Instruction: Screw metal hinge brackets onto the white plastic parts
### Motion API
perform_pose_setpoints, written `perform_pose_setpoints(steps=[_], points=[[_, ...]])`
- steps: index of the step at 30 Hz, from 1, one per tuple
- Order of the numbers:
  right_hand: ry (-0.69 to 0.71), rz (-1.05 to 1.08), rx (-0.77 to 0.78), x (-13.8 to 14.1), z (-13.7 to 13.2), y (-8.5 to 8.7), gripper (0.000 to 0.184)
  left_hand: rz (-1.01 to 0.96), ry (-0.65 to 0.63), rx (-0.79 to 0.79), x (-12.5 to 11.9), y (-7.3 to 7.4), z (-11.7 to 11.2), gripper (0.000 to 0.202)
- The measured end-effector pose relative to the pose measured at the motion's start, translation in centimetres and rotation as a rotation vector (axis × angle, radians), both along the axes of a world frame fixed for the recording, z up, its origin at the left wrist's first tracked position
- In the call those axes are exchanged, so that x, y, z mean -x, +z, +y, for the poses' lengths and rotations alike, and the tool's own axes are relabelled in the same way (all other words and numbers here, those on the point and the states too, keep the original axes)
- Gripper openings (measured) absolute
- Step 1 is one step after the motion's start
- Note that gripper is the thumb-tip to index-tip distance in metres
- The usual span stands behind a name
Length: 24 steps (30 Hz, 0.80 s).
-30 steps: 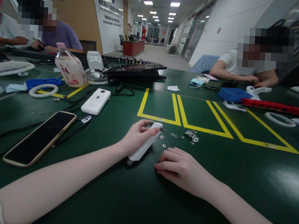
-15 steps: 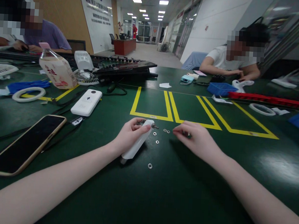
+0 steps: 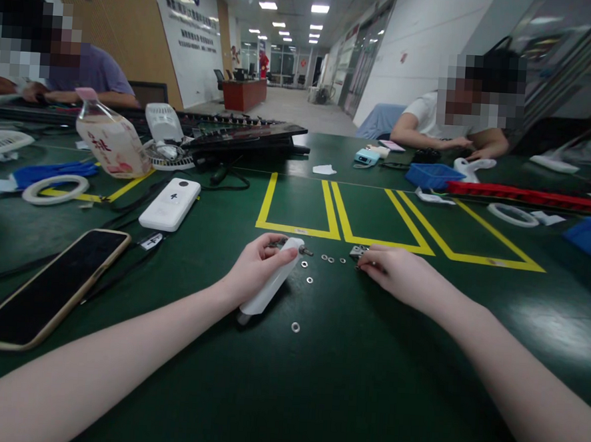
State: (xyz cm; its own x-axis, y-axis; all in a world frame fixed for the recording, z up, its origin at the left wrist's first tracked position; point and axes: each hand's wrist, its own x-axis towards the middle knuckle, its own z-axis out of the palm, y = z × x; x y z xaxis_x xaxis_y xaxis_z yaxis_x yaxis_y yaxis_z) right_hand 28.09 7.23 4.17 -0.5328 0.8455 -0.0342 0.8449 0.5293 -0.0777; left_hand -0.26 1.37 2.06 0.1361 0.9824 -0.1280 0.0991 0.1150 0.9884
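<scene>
My left hand (image 3: 253, 266) is closed around a long white plastic part (image 3: 270, 291), which lies tilted with its upper end away from me. A metal threaded stud (image 3: 307, 252) sticks out sideways near that end. Small metal rings, like washers, are scattered between my hands; one washer (image 3: 295, 327) is nearest to me and another washer (image 3: 342, 260) lies closest to my right hand. My right hand (image 3: 400, 273) is closed, its fingertips down at the table beside a small metal bracket-like piece (image 3: 358, 251). What the fingertips pinch, if anything, is hidden.
Yellow tape outlines (image 3: 299, 231) mark the green table. To the left are a phone (image 3: 51, 286), a white power-bank-like device (image 3: 170, 204), cords and a drink bottle (image 3: 111, 136). A blue tray (image 3: 431, 176) and a red strip (image 3: 522, 193) are at right. Two people sit across.
My right hand has moved slightly right and lower, and the metal piece and another washer now show beside its fingertips. My left hand keeps its grip on the white plastic part.
</scene>
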Motion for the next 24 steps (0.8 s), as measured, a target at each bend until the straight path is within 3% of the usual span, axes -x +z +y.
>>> perform_pose_setpoints(steps=[5,16,24], points=[[0.063,0.014,-0.008,0.8,-0.8,0.5,0.017,0.001,-0.008,0.001,0.1,-0.3,0.1,0.058],[-0.077,-0.032,0.041,2.5,-1.8,1.0,0.015,0.019,-0.02,-0.035,0.0,-0.2,0.0,0.057],[-0.013,-0.187,-0.149,3.7,-2.1,0.0,0.012,0.016,-0.032,-0.024,0.2,-0.3,0.1,0.056]])
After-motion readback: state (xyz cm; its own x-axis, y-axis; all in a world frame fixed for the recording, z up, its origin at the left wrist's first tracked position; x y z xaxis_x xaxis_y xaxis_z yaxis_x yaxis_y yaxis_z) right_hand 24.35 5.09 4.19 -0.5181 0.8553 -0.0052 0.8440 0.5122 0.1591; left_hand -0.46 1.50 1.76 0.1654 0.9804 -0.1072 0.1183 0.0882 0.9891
